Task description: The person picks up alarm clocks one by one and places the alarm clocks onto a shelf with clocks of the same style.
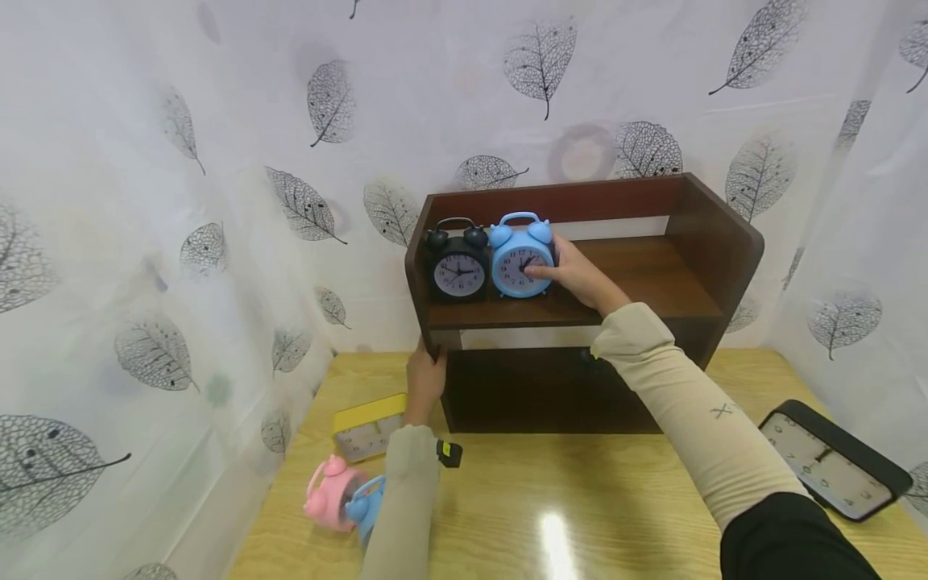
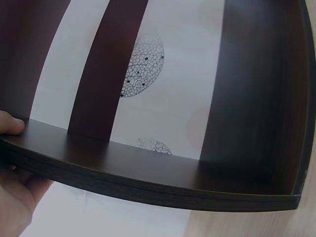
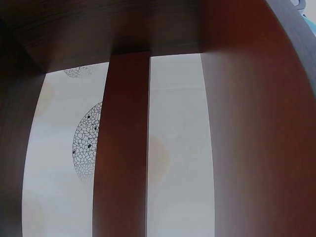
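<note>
On the upper board of a dark brown wooden shelf (image 1: 696, 278), a light blue twin-bell alarm clock (image 1: 513, 278) stands upright beside a black twin-bell alarm clock (image 1: 459, 278). My right hand (image 1: 580, 278) grips the blue clock from its right side, thumb across the dial and the other fingers hidden behind it. Lower down, my left hand (image 1: 424, 379) holds the shelf's left side panel; the left wrist view has its thumb (image 2: 11, 123) on the inner face and fingers (image 2: 22, 192) on the outer face. The right hand is out of sight in the right wrist view.
Left of the shelf lie a yellow-framed clock (image 1: 370, 427), a pink alarm clock (image 1: 335, 493) and another blue clock (image 1: 366, 507), partly covered by my left forearm. A black rectangular clock (image 1: 834, 457) rests at the right of the wooden table (image 1: 507, 491). Leaf-patterned sheeting (image 1: 449, 97) hangs behind.
</note>
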`<state>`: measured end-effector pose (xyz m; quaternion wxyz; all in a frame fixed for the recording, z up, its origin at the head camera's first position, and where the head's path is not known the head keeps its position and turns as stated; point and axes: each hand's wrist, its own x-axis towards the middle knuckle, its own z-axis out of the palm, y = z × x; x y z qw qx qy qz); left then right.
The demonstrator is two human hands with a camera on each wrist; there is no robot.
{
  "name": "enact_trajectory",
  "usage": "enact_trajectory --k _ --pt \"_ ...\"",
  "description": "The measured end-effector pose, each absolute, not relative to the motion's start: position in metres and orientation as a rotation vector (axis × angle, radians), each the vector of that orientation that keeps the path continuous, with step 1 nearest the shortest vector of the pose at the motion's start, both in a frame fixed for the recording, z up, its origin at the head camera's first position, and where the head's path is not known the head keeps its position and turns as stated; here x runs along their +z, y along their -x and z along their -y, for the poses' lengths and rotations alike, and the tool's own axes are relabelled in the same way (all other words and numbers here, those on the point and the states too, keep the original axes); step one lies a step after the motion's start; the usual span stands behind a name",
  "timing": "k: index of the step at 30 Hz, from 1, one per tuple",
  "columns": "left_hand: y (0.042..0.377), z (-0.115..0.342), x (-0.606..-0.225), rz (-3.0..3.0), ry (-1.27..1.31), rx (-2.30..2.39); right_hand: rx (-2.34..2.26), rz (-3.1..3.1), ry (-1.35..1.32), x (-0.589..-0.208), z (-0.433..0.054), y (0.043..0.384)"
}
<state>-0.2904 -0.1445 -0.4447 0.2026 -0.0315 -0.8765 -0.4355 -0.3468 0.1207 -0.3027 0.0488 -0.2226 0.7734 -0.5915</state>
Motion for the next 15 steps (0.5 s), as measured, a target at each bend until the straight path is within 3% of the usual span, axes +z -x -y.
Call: enact_trajectory --k 15 --pt "0.2906 0.1447 -0.4446 2.436 0.082 -1.201 -1.784 -2.384 0.668 -0.3035 -0.1254 0.3449"
